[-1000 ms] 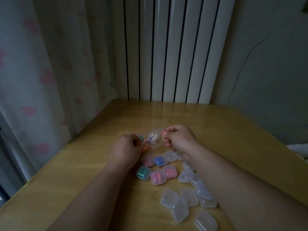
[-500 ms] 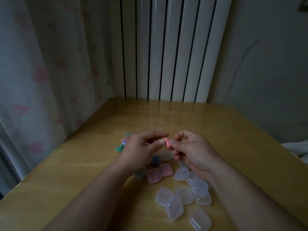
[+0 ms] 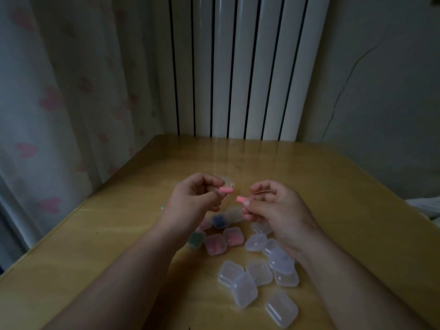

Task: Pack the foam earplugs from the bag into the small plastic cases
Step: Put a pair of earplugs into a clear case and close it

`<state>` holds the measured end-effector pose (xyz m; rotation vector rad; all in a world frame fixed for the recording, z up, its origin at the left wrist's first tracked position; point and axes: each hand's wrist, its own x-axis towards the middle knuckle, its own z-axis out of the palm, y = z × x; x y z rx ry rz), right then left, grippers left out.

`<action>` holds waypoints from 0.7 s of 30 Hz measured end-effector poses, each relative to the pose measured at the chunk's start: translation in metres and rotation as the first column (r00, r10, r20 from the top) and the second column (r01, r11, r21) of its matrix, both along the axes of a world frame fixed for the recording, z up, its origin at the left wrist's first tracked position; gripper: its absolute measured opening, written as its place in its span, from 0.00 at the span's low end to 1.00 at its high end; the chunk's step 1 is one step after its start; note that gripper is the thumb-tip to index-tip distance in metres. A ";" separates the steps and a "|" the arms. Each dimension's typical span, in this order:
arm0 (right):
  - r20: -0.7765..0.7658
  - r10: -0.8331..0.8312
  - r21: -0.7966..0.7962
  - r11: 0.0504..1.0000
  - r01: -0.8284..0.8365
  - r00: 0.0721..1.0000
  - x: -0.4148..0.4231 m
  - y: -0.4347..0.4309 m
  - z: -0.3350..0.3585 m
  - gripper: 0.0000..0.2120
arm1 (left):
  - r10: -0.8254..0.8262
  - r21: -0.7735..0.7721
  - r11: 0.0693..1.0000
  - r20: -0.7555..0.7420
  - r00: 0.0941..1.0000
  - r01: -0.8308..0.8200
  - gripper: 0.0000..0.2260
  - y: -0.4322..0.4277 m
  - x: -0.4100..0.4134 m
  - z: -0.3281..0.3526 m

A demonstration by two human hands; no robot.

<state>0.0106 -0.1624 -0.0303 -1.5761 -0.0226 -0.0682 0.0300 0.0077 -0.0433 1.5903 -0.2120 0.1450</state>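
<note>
fingers (image 3: 211, 196) of left hand (image 3: 190, 206) pinching pink earplug (image 3: 226, 190), fingers (image 3: 252, 203) of right hand (image 3: 278, 210) pinching second pink earplug (image 3: 241, 200), the two near, not touching

There is only one view, worn on the person's head; it looks forward and down onto the wooden table (image 3: 333, 177). The left hand (image 3: 190, 203) and right hand (image 3: 278, 210) are near it, in the middle of the view. The wide angle also takes in the radiator (image 3: 238, 67) behind the table and the curtain (image 3: 59, 91) at the left.
</note>
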 end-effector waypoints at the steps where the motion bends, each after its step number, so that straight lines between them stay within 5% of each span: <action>1: 0.013 -0.023 -0.024 0.999 0.023 1.000 0.000 -0.001 0.000 0.08 | 0.004 -0.003 1.000 -0.001 1.000 -0.004 0.06 0.000 0.001 -0.001; 5: 0.009 -0.055 -0.071 0.996 0.056 0.998 0.001 -0.003 -0.002 0.09 | 0.012 -0.014 1.000 -0.012 1.000 -0.013 0.04 -0.002 0.000 -0.001; 9: -0.012 0.001 0.045 0.999 0.000 1.000 0.000 -0.001 -0.002 0.09 | 0.018 -0.033 0.999 -0.053 0.998 -0.020 0.04 -0.002 0.002 -0.005; 21: 0.036 -0.006 -0.060 0.998 0.009 0.999 -0.001 0.003 -0.002 0.09 | -0.099 -0.081 0.992 -0.083 0.992 0.093 0.08 -0.009 0.002 -0.009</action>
